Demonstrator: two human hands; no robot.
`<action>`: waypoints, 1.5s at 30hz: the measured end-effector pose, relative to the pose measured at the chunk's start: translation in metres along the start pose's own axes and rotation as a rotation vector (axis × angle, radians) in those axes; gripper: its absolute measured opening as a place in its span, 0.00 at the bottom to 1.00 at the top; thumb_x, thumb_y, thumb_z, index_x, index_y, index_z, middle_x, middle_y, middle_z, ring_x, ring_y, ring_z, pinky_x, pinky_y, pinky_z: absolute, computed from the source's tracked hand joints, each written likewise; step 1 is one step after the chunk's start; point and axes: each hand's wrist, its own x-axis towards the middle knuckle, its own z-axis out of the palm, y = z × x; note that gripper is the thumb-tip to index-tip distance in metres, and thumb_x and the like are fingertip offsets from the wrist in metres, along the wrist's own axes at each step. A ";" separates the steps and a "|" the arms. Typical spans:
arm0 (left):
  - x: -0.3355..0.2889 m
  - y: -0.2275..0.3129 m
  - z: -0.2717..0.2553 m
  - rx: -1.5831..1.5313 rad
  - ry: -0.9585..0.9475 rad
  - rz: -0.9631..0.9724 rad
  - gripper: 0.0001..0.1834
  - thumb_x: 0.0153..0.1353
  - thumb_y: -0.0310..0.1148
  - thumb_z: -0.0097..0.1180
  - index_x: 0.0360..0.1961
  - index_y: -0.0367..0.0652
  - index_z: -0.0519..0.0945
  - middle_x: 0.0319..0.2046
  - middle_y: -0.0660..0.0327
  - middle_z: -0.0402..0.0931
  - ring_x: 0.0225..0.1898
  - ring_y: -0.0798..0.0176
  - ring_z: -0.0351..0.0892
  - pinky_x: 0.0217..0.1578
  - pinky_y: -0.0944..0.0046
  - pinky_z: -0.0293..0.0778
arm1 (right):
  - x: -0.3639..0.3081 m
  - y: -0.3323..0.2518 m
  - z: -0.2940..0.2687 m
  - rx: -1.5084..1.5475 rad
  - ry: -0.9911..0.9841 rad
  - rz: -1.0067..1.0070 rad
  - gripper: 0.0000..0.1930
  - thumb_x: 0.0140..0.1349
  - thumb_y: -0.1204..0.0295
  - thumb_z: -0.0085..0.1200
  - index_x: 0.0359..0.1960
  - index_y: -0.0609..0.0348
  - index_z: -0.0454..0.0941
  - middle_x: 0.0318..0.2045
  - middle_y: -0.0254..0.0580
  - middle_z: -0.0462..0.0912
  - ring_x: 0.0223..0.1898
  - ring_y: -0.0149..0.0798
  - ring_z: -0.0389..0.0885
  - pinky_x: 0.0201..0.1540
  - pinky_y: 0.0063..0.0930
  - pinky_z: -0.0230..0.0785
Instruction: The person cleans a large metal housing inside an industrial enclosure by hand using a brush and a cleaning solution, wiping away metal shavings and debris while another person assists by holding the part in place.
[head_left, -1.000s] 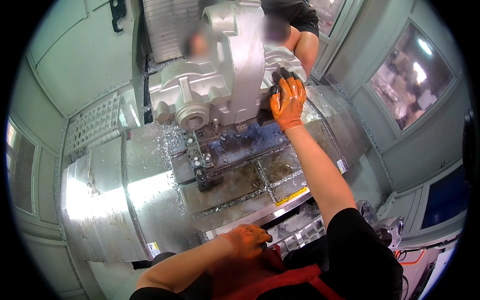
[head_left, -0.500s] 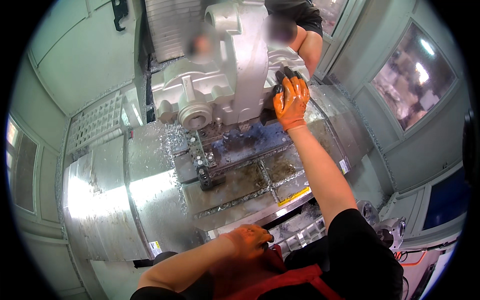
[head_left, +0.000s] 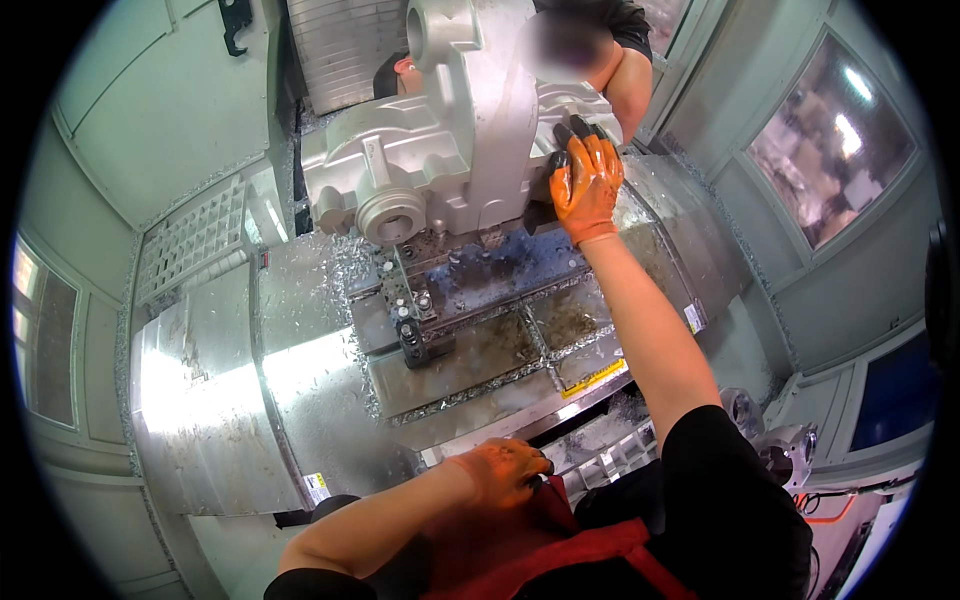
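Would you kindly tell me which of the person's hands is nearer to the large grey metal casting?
Right. The right hand appears to rest against the right side of the casting; the left hand is apart from it, lower down by the red garment.

Pale green walls (head_left: 150, 100), windows (head_left: 825, 145) either side

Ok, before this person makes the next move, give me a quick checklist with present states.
1. Right hand on the metal casting: ok, laid at its right side.
2. Left hand clear of the casting: ok, near the red apron.
3. Hands of the co-worker at upper right clear: cannot tell, hidden.
4. Machine bed free of metal chips: not ok, chips scattered.
5. Casting fully seated: cannot tell, underside hidden.
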 end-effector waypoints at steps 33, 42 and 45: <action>-0.003 -0.008 0.007 0.005 0.058 0.061 0.21 0.58 0.40 0.57 0.51 0.43 0.77 0.42 0.53 0.79 0.49 0.44 0.76 0.51 0.50 0.74 | 0.001 0.001 0.001 0.001 -0.001 -0.009 0.21 0.54 0.64 0.51 0.48 0.63 0.79 0.48 0.53 0.79 0.48 0.60 0.75 0.52 0.51 0.66; -0.004 -0.012 0.012 -0.014 0.057 0.057 0.22 0.57 0.39 0.57 0.52 0.42 0.76 0.41 0.54 0.78 0.49 0.46 0.76 0.51 0.51 0.74 | -0.001 0.004 0.002 0.016 -0.009 -0.012 0.21 0.50 0.66 0.54 0.47 0.61 0.79 0.48 0.49 0.79 0.49 0.56 0.75 0.52 0.50 0.65; -0.004 -0.002 0.000 -0.026 -0.093 -0.061 0.23 0.62 0.41 0.52 0.57 0.46 0.76 0.54 0.53 0.75 0.61 0.48 0.70 0.62 0.53 0.66 | 0.001 0.004 -0.001 0.025 -0.011 -0.007 0.21 0.50 0.66 0.55 0.46 0.61 0.80 0.48 0.48 0.78 0.49 0.56 0.74 0.52 0.50 0.65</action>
